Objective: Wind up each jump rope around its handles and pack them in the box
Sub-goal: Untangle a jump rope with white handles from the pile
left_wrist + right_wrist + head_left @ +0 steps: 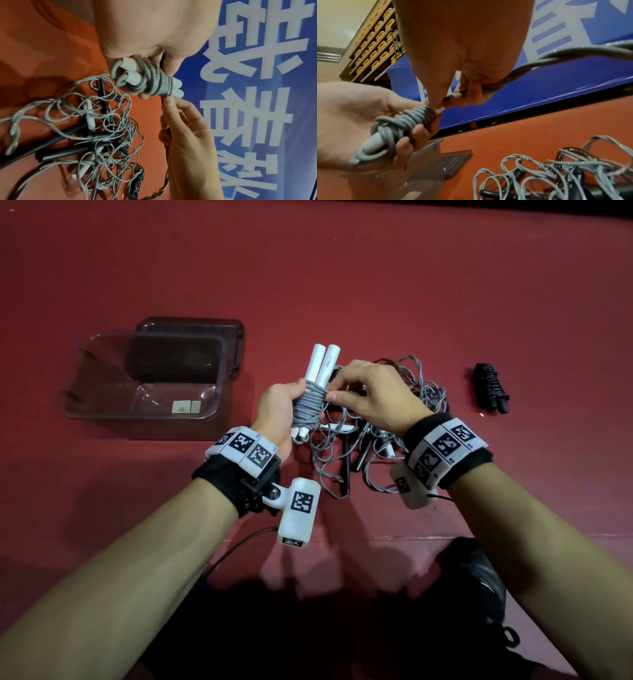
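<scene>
- Head view: I have my left hand [275, 412] wrapped around the pair of white handles [323, 364], which stand upright side by side with the grey rope [308, 405] coiled round their lower half. My right hand [371, 397] sits just beside the coil, thumb and forefinger pinching the free run of rope at the top turn. The clear box [137, 392] sits open on the red table [376, 285] to the left, its lid [191, 347] behind it, nothing packed in it that I can see. A tangle of ropes [376, 433] lies under my hands; a black wound bundle [491, 388] rests well apart to the right.
- Left wrist view: the coil [159, 83] is tight and neat, with the left fingers curled behind it. The right fingertips [169, 100] touch its edge, holding a darker-looking strand that runs down toward the pile.
- Right wrist view: the pinch is plain, thumb and fingers closed on the rope right at the coil [419, 117], and the slack trails off right.
- I judge this as mid-winding of the white-handled rope. Next I'd need to carry the strand round the handles under tension, feed the slack free of the tangle, tuck the end, then move the bundle left into the box.
</scene>
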